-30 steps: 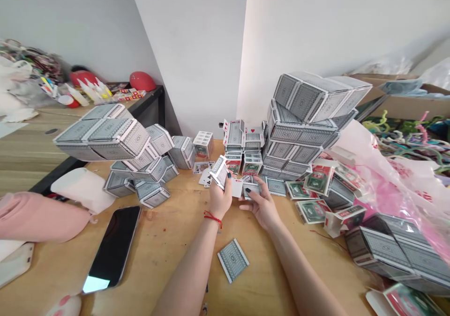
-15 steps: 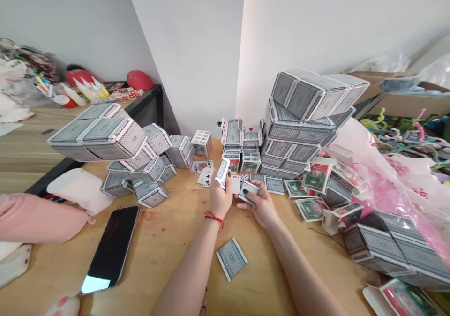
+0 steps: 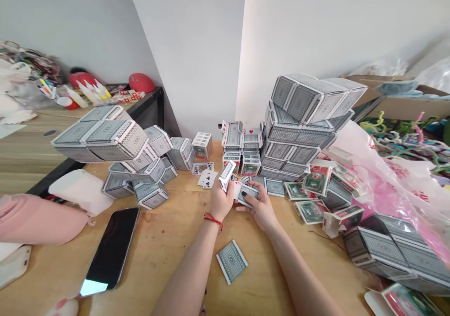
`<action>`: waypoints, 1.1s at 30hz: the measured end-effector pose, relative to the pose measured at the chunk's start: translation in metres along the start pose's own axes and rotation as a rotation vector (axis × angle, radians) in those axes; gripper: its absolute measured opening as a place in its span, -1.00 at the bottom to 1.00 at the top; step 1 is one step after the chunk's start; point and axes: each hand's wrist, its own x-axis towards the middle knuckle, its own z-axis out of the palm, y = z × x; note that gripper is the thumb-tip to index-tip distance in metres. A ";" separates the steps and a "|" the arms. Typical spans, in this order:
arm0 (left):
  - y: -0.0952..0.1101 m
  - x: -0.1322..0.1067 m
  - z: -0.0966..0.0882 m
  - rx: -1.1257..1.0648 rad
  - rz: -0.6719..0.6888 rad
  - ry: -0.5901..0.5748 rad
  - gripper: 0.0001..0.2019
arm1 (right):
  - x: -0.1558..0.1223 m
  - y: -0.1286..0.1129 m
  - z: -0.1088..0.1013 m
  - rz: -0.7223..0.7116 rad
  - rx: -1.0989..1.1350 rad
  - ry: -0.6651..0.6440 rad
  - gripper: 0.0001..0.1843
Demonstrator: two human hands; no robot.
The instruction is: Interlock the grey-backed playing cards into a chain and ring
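My left hand (image 3: 222, 199), a red cord at its wrist, is closed on a folded playing card (image 3: 228, 171) that stands up from the fingers. My right hand (image 3: 260, 208) is closed on a playing card (image 3: 248, 196) with its grey patterned back upward. A white card face with a red mark shows between the hands; which hand holds it I cannot tell. One square folded card (image 3: 232, 261) lies on the wooden table (image 3: 165, 255) between my forearms. Face-up cards (image 3: 206, 179) lie just left of my left hand.
Folded-card blocks are stacked in a tall pile (image 3: 298, 128) at right and a leaning pile (image 3: 101, 133) at left. Card boxes (image 3: 311, 211) lie beside the right pile. A phone (image 3: 111, 250) rests at left, a pink plastic bag (image 3: 390, 180) at right.
The white card face with the red mark now shows closer between my hands, beside the right hand's card. My left hand's folded card has shifted slightly right. The view has tilted up a little.
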 end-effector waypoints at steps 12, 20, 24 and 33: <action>0.006 -0.004 0.009 -0.245 -0.126 0.034 -0.68 | 0.000 -0.002 0.001 0.052 -0.073 -0.034 -0.57; 0.010 -0.009 0.019 -0.466 -0.290 0.040 -0.65 | 0.003 0.007 -0.001 -0.043 -0.142 -0.064 -0.63; 0.014 -0.012 0.022 -0.479 -0.345 -0.014 -0.61 | 0.002 0.006 0.002 -0.044 -0.150 -0.075 -0.63; 0.014 -0.012 0.025 -0.474 -0.332 -0.020 -0.61 | 0.000 0.004 0.002 -0.010 -0.072 -0.032 -0.58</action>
